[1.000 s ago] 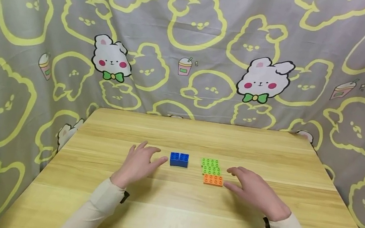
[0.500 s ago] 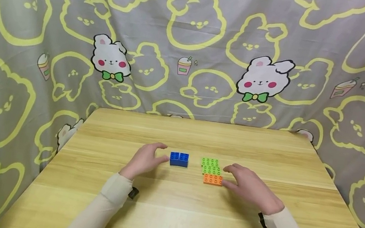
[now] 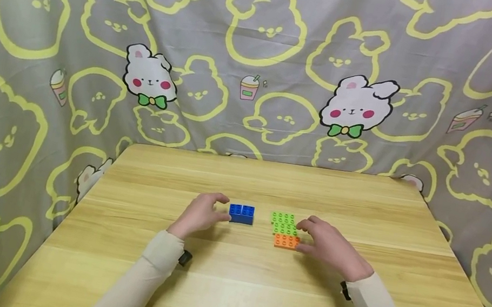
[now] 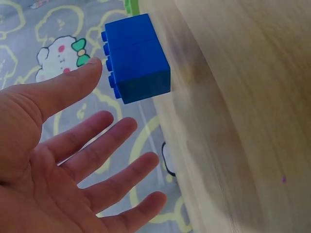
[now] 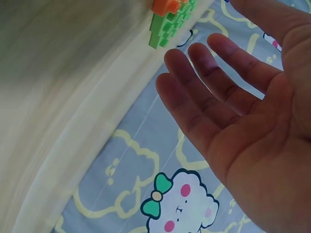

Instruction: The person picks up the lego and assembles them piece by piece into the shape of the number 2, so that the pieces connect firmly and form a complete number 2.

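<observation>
Two blue toy building bricks (image 3: 241, 218) stand side by side on the wooden table, studs up. My left hand (image 3: 201, 215) is just left of them, thumb tip close to their near left corner. In the left wrist view that hand (image 4: 53, 174) has its fingers spread, with the blue bricks (image 4: 138, 58) beyond the thumb. Two thin light-green bricks (image 3: 285, 229) and a thin orange brick (image 3: 286, 242) lie in a stepped row. Right of this row, my right hand (image 3: 332, 248) overlaps its edge, while the right wrist view shows its fingers (image 5: 199, 102) loosely extended, holding nothing.
The wooden table (image 3: 226, 293) stretches toward the camera and out to both sides. A grey curtain (image 3: 256, 40) with cartoon prints hangs behind it and along both sides. A narrow strip of tabletop separates the blue bricks from the green ones.
My left hand has moved right, up to the blue bricks, and its fingers have drawn in somewhat. My right hand has shifted left to the green and orange bricks. The bricks have not moved.
</observation>
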`<state>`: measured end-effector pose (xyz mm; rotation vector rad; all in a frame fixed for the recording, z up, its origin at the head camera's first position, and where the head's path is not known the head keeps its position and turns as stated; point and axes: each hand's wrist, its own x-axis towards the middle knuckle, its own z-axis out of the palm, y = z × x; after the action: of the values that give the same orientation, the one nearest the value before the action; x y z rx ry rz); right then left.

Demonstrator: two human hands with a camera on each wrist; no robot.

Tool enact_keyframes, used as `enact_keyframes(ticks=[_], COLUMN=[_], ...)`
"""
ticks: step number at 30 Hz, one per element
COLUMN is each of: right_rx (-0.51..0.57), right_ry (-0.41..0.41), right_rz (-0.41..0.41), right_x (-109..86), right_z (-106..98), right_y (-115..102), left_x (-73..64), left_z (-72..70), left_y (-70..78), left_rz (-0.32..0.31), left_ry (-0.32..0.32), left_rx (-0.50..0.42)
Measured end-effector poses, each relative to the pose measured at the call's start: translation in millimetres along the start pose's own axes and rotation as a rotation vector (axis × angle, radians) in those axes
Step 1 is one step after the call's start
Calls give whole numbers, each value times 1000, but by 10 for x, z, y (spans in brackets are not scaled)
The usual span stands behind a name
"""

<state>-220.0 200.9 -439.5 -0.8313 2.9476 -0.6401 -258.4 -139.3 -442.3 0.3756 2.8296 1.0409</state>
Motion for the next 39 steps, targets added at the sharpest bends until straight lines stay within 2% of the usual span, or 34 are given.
enact_keyframes(ticks=[23, 30, 39], right_rx=[9, 6, 21], right_ry=[-30, -32, -35], right_rz=[4, -6, -23], right_x=[62, 74, 94], right_z=[106, 113, 137], right_y=[63, 64, 79], left_x=[74, 82, 106], left_z=[84, 116, 152], left_y=[46, 53, 44], left_rz=[1, 19, 1], left_ry=[-16, -5, 26], left_rx=[50, 63, 55])
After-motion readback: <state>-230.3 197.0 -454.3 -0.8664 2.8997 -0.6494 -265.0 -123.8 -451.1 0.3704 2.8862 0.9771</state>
